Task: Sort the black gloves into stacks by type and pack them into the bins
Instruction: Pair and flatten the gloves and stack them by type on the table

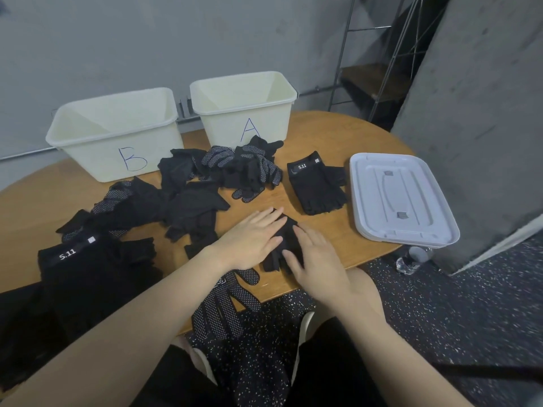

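Both hands lie flat, palms down, on a fingerless glove [286,239] on the wooden table [338,133]: left hand [254,237], right hand [316,254]. Beyond the fingertips [277,214] lie a loose heap of gloves [235,168], a glove stack [318,185] and two cream bins, bin A [246,113] and bin B [117,142]. A dotted glove [223,304] lies beneath the left wrist, and a grey lid [402,198] to the right of the right fingers.

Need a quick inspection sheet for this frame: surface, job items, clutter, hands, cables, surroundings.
Surface: round wooden table, mostly covered with gloves.
Job's things: bin B and bin A, both look empty; loose glove pile; fingerless 5.11 gloves set apart.
Clutter: white lid; plastic bottle on the floor.
Grippers: left hand and right hand flat on one fingerless glove.
Cables: nothing seen.
Surroundings: grey wall, metal rack, speckled floor.
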Available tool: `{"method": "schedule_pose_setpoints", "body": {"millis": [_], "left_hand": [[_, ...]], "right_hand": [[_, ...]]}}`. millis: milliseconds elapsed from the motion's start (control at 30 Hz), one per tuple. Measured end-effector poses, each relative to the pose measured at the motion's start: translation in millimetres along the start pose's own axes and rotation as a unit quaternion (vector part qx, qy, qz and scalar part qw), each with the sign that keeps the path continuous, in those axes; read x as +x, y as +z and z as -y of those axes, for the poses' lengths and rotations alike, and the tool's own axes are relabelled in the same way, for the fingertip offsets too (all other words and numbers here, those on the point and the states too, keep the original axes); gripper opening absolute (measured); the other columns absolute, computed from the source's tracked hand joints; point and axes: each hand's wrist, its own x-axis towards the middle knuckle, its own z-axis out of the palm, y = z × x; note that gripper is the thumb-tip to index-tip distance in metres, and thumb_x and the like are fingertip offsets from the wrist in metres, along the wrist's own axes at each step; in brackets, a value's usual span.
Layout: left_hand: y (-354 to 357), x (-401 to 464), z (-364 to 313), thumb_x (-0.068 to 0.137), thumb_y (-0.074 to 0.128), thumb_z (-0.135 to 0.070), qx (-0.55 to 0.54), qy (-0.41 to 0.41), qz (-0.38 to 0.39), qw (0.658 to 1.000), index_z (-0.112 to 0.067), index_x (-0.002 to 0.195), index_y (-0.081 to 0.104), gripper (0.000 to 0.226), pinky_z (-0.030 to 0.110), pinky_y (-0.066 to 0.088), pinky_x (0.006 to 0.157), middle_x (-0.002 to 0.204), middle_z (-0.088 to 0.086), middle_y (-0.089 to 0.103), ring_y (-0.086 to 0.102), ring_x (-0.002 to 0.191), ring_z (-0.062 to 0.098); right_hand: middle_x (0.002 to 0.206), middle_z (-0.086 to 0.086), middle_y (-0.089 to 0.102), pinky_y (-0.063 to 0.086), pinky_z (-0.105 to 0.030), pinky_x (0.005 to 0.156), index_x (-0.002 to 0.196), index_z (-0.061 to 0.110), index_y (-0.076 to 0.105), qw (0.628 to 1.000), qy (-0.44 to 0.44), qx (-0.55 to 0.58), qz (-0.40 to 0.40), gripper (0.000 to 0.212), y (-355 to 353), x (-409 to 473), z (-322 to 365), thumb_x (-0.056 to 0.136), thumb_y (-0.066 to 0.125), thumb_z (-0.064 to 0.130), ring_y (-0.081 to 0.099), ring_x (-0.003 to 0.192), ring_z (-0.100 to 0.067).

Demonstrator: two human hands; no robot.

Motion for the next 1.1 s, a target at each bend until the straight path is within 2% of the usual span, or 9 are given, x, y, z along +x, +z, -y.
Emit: {"method": "schedule_pose_setpoints", "body": {"millis": [100, 233, 400, 633, 800, 900, 1000, 1100], "left_hand": [[11, 1, 8, 0.111, 0.018, -0.048, 0.032, 0.005, 0.020, 0.999, -0.020, 0.166, 0.001, 0.063, 0.036, -0.004, 0.130, 0.172, -0.005, -0.011, -0.016, 0.157, 0.009], [16, 2, 17, 0.112, 0.015, -0.044, 0.063, 0.025, 0.017, 0.998, -0.020, 0.165, -0.004, 0.061, 0.036, -0.010, 0.128, 0.171, -0.005, -0.016, -0.021, 0.156, 0.008], [13, 4, 24, 0.112, 0.013, -0.043, 0.071, 0.035, 0.023, 0.997, -0.020, 0.165, -0.006, 0.060, 0.038, -0.009, 0.129, 0.171, -0.006, -0.016, -0.022, 0.155, 0.007], [6, 9, 17, 0.112, 0.011, -0.046, 0.100, 0.016, 0.032, 0.994, -0.019, 0.165, -0.007, 0.062, 0.042, -0.004, 0.129, 0.172, -0.002, -0.012, -0.016, 0.157, 0.011], [-26, -17, 41, 0.111, 0.011, -0.049, 0.061, -0.021, 0.004, 0.998, -0.027, 0.165, -0.005, 0.060, 0.037, -0.009, 0.129, 0.171, -0.007, -0.011, -0.016, 0.157, 0.011], [-54, -43, 79, 0.110, 0.014, -0.049, 0.044, -0.105, 0.002, 0.994, -0.026, 0.166, 0.000, 0.062, 0.038, -0.003, 0.129, 0.173, -0.004, -0.004, -0.009, 0.159, 0.014], [-70, -62, 106, 0.111, 0.022, -0.045, 0.016, -0.177, 0.027, 0.984, -0.022, 0.166, 0.006, 0.061, 0.040, 0.009, 0.130, 0.173, 0.001, 0.006, 0.004, 0.160, 0.019], [-75, -71, 129, 0.113, 0.027, -0.038, 0.003, -0.216, 0.057, 0.975, -0.023, 0.166, 0.013, 0.057, 0.041, 0.013, 0.129, 0.173, 0.000, 0.012, 0.011, 0.159, 0.022]], "right_hand": [[0.171, -0.006, 0.015, 0.000, -0.032, 0.128, 0.163, 0.011, 0.016, 0.997, -0.005, -0.061, 0.047, 0.069, 10, 0, 2, 0.109, 0.026, 0.051, 0.009, 0.158, -0.019], [0.171, -0.002, -0.008, -0.012, -0.032, 0.126, 0.163, 0.014, -0.003, 0.988, -0.023, -0.119, 0.093, 0.074, 9, -3, -9, 0.102, 0.004, 0.056, -0.012, 0.157, -0.014], [0.171, 0.000, -0.012, -0.015, -0.031, 0.125, 0.163, 0.015, -0.008, 0.982, -0.049, -0.139, 0.121, 0.075, 0, 4, -24, 0.101, 0.001, 0.058, -0.017, 0.156, -0.012], [0.171, 0.000, -0.010, -0.017, -0.028, 0.121, 0.164, 0.017, -0.004, 0.983, -0.021, -0.131, 0.129, 0.069, -2, 15, -19, 0.108, 0.015, 0.053, -0.014, 0.157, -0.013], [0.172, -0.001, -0.004, -0.009, -0.030, 0.126, 0.165, 0.016, 0.004, 0.981, -0.025, -0.115, 0.153, 0.069, -15, 21, -14, 0.108, 0.023, 0.049, -0.007, 0.158, -0.013], [0.170, -0.004, 0.018, -0.004, -0.026, 0.125, 0.162, 0.011, 0.024, 0.993, -0.053, -0.058, 0.085, 0.060, -22, 30, 2, 0.109, 0.032, 0.039, 0.011, 0.158, -0.015], [0.156, -0.007, 0.046, 0.024, -0.031, 0.123, 0.151, 0.008, 0.047, 0.997, -0.073, 0.005, 0.038, 0.049, -16, 54, 29, 0.107, 0.044, 0.030, 0.040, 0.144, -0.021], [0.146, -0.006, 0.055, 0.041, -0.034, 0.112, 0.144, 0.009, 0.054, 0.992, -0.047, 0.104, 0.052, 0.043, -1, 84, 61, 0.105, 0.050, 0.027, 0.052, 0.132, -0.023]]}}
